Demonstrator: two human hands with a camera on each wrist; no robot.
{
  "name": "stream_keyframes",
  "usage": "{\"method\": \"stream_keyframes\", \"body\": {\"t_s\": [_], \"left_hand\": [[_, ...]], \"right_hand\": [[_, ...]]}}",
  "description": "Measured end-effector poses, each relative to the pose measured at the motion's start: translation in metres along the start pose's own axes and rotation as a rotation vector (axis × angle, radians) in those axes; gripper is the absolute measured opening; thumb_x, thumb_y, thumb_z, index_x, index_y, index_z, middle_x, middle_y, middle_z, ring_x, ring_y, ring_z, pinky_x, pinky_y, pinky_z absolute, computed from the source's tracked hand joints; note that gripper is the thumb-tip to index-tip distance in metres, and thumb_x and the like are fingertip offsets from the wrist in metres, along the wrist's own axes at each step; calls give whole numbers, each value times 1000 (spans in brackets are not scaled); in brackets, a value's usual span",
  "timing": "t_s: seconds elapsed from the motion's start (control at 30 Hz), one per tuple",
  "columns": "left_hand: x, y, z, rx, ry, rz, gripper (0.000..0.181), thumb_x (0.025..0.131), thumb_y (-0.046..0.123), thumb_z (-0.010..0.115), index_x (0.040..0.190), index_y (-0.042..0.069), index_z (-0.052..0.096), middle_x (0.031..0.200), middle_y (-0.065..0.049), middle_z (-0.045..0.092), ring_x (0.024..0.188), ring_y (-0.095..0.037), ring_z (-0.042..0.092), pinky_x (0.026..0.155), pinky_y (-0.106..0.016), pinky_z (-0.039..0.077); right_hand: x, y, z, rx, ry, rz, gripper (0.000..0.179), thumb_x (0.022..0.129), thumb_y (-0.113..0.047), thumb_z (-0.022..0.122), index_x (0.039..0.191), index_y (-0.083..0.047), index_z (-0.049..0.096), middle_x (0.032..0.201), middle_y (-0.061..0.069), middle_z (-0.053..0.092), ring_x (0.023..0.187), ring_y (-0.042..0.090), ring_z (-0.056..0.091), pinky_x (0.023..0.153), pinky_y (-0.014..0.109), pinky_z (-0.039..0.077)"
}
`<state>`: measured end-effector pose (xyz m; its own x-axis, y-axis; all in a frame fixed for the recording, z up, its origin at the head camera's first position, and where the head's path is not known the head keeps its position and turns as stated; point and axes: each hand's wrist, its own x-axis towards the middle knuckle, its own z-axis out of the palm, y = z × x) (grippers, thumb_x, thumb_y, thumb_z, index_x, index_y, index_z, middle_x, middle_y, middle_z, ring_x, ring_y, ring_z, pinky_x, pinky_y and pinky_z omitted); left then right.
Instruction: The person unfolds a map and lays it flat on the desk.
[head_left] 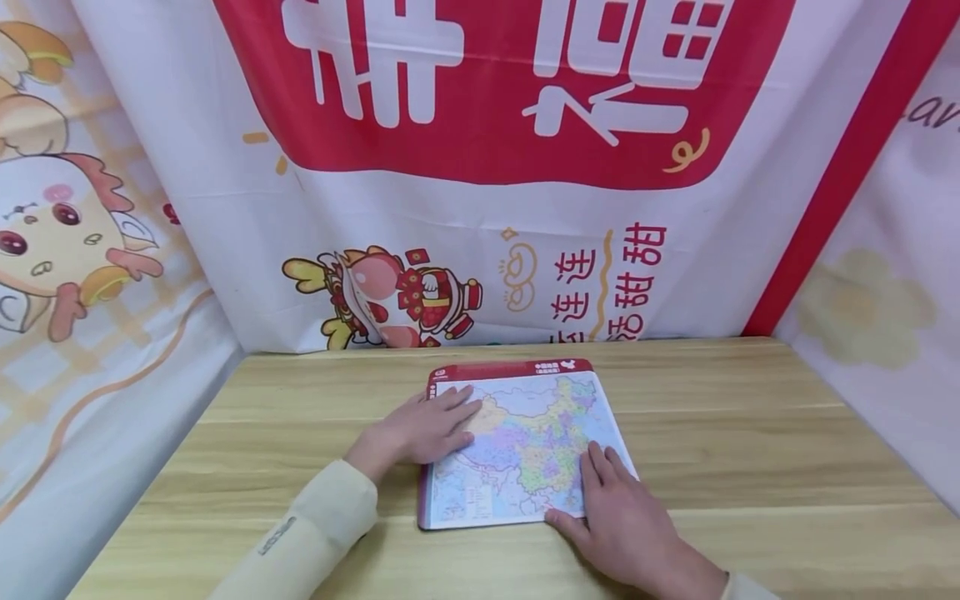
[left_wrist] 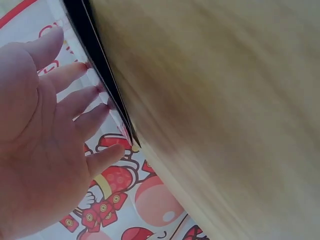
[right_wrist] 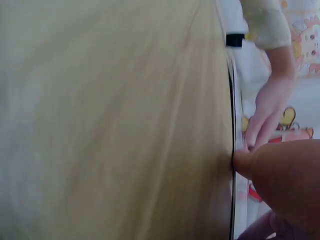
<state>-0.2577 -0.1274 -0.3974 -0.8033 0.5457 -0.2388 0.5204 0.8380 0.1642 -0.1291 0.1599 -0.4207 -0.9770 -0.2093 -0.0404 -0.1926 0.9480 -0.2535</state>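
Observation:
A thin flat map board [head_left: 525, 450] with a red top band lies on the table, showing a map in pastel colours. My left hand [head_left: 431, 427] rests palm down over its left side, the fingers spread and nearly straight on the printed surface. In the left wrist view, the fingertips of that left hand [left_wrist: 75, 110] touch the board near its dark edge [left_wrist: 102, 65]. My right hand [head_left: 626, 525] lies at the lower right corner, fingers extended along the right side and thumb on the bottom edge. In the right wrist view, the right thumb [right_wrist: 245, 162] touches the board's edge.
The wooden table [head_left: 750, 433] extends around the board on all sides. Behind it hangs a white and red printed cloth [head_left: 487, 200]. Patterned cloths also hang at the left [head_left: 97, 275] and right [head_left: 870, 275].

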Motion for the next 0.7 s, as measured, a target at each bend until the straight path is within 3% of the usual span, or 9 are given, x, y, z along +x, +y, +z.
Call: {"method": "stream_keyframes", "body": {"t_s": [0.17,0.33,0.53,0.7], "left_hand": [[-12,-2,0,-12,-26,-40,69,108,53,53,168,28,32,179,-2,23,167,-28,19,133,-64,19],[-31,1,2,-41,-38,-77,70,105,55,57,167,30,35,178,-1,26,166,-28,24,132,-65,22],[-57,14,5,-34,-50,-66,69,105,57,56,166,30,38,177,-1,28,165,-27,28,132,-61,27],[-76,31,10,-60,-50,-38,67,106,57,55,165,27,42,176,-5,31,162,-32,34,129,-59,34]], "right_hand": [[8,14,-3,-4,-3,-50,100,95,-70,63,157,6,45,169,24,39,156,48,37,124,61,39],[22,30,-14,18,-87,-64,100,95,-70,63,162,0,39,174,17,33,160,48,30,126,64,35],[40,47,-27,18,-150,-76,92,98,-60,65,163,-1,38,174,16,32,160,51,27,123,65,38],[52,64,-29,4,-151,-74,89,100,-57,63,163,0,37,175,18,29,158,56,24,121,69,38]]}}
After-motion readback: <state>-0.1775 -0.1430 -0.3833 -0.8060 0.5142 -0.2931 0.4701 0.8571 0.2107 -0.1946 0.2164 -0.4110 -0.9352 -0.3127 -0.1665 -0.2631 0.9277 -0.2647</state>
